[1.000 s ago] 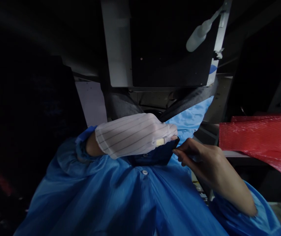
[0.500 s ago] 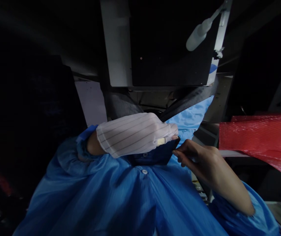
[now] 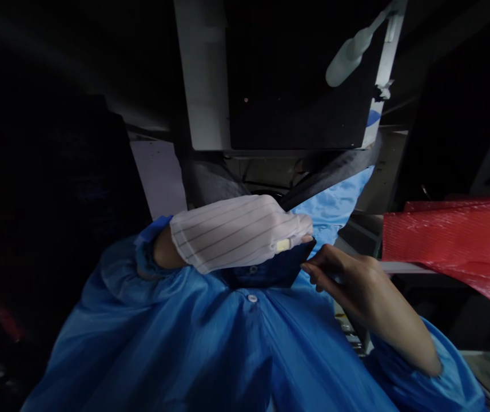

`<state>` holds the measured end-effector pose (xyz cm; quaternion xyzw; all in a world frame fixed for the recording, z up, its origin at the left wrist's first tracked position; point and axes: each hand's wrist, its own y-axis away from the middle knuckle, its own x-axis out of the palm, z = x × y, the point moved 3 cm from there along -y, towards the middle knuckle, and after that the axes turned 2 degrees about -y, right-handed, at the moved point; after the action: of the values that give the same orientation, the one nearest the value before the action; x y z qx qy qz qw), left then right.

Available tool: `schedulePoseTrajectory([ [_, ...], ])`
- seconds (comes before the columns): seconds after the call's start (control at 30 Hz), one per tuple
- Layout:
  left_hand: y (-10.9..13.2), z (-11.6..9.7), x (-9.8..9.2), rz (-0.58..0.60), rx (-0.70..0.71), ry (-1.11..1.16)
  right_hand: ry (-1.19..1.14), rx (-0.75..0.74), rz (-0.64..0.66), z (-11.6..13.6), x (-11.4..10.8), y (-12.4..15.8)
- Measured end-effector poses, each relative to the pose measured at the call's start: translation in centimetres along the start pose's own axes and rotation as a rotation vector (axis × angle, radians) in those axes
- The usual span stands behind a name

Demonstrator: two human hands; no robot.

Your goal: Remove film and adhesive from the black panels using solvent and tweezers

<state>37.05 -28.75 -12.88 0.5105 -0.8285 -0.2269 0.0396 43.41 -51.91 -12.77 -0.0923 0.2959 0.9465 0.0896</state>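
Note:
A dark, glossy flat panel (image 3: 277, 272) is held close in front of my blue smock, and a shirt button shows mirrored in it. My left hand (image 3: 236, 232), in a white glove with dark stripes, is closed on the panel's upper edge; bare fingertips and a pale yellowish patch show at the glove's end. My bare right hand (image 3: 343, 274) pinches with thumb and forefinger right beside the panel's right edge. Whether anything small sits in that pinch cannot be made out.
Ahead stands a white-edged table with a black mat (image 3: 296, 74). A pale squeeze bottle (image 3: 343, 63) is on its right part. Red bubble-wrap bags (image 3: 450, 234) lie at the right. Dark bulky shapes stand at the left.
Both hands and the panel stay almost in place. The gloved left hand and panel have shifted very slightly to the right and up.

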Motion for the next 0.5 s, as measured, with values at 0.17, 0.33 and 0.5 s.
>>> schedulePoseTrajectory([
  [0.17, -0.1, 0.1, -0.1, 0.009, -0.019, 0.03, 0.018, -0.013, -0.012, -0.1, 0.0, 0.0],
  [0.33, 0.0, -0.4, -0.6, -0.022, -0.008, 0.064, 0.024, -0.028, -0.063, 0.4, -0.1, 0.1],
  [0.5, 0.2, -0.8, -1.0, 0.002, -0.081, 0.077, 0.001, 0.018, -0.073, 1.3, -0.7, 0.8],
])
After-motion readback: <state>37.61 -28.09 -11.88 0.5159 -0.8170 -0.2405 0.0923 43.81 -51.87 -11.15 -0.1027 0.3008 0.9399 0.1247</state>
